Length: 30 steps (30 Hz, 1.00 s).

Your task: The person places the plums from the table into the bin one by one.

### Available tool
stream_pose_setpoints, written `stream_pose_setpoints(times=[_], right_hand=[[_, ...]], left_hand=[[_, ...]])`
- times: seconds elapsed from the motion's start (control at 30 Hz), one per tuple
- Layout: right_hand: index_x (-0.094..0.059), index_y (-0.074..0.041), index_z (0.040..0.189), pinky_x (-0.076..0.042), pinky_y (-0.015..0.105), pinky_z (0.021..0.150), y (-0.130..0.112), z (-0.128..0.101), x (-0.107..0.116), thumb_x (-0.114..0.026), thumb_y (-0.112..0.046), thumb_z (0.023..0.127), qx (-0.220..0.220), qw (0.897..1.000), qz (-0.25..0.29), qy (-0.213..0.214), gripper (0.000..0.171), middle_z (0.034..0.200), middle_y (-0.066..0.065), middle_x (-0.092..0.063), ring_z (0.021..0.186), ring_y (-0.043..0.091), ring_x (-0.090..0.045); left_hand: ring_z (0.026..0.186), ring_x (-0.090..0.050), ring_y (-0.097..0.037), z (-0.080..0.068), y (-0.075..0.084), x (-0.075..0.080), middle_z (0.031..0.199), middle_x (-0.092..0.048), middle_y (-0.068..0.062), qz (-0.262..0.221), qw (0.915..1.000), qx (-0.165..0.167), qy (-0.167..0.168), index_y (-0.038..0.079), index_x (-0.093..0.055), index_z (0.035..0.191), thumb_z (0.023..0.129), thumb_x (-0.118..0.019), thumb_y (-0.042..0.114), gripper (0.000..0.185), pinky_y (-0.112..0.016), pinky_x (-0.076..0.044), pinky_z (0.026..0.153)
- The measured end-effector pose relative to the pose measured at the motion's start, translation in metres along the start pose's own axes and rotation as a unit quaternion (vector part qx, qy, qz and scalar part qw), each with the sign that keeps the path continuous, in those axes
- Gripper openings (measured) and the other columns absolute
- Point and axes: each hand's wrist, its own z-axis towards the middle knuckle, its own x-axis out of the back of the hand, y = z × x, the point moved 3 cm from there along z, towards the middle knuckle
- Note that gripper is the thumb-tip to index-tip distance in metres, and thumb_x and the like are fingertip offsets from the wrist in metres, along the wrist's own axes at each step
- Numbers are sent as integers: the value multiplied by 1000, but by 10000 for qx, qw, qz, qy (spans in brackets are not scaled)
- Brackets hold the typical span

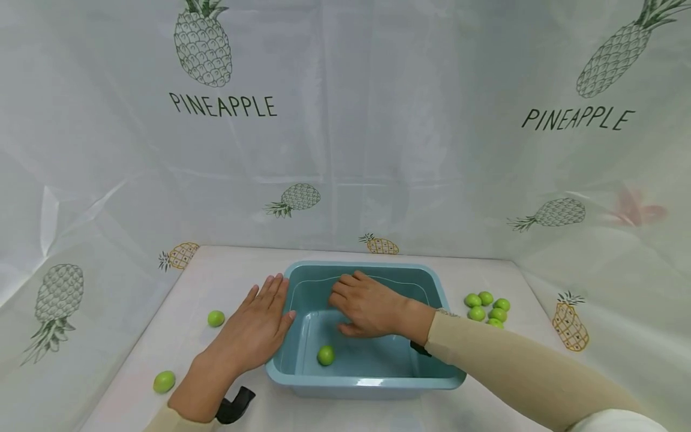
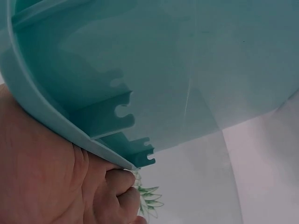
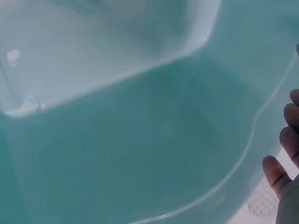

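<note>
A blue-green tub [image 1: 372,381] is flanked on its left rim by the left hand [image 1: 251,336], laid flat with fingers nearly straight. The right hand [image 1: 369,305] is held inside, fingers loosely bent, with nothing seen in its grasp. One green fruit [image 1: 326,355] is left on the tub floor, near the front wall — best pinched gently, as round fruit may roll, while the rim is steadied. The white table [image 1: 232,273] is backed by pale sheeting [image 1: 388,132] printed with pineapples.
</note>
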Motion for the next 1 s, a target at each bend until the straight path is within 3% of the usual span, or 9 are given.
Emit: stream_pose_setpoints(times=[0.3,0.57,0.77,1.0], right_hand=[[-66,-13,116,-46,35,84,22,-19,40,-74,-40,97,-447,9949,-71,898,34,107,-2,-65,100,19,-55],[-69,-8,113,-48,43,85,58,-67,76,-77,-30,95,-1367,9813,53,1356,30,106,4,-67,102,27,-58],[-70,-4,110,-47,44,82,82,-118,72,-80,-25,90,-1908,9713,-209,1406,30,104,9,-68,100,30,-57],[-70,-1,106,-46,45,76,101,-178,38,-87,-18,81,-2113,9671,-727,1219,35,99,11,-67,95,33,-58]], left_hand=[[158,-28,-44,1,-1,-1,168,-33,-26,-59,10000,37,27,-9,-32,161,110,-55,34,70,-64,-26,127],[159,-27,-44,0,0,-2,169,-31,-27,-156,9999,53,-10,-9,-31,161,110,-54,33,70,-64,-25,127],[158,-27,-44,1,0,-3,169,-31,-27,-167,9998,61,4,-9,-31,161,110,-54,33,70,-64,-26,127],[159,-26,-43,1,-2,-5,169,-30,-26,-231,9997,88,-9,-8,-30,162,111,-52,35,70,-65,-26,127]])
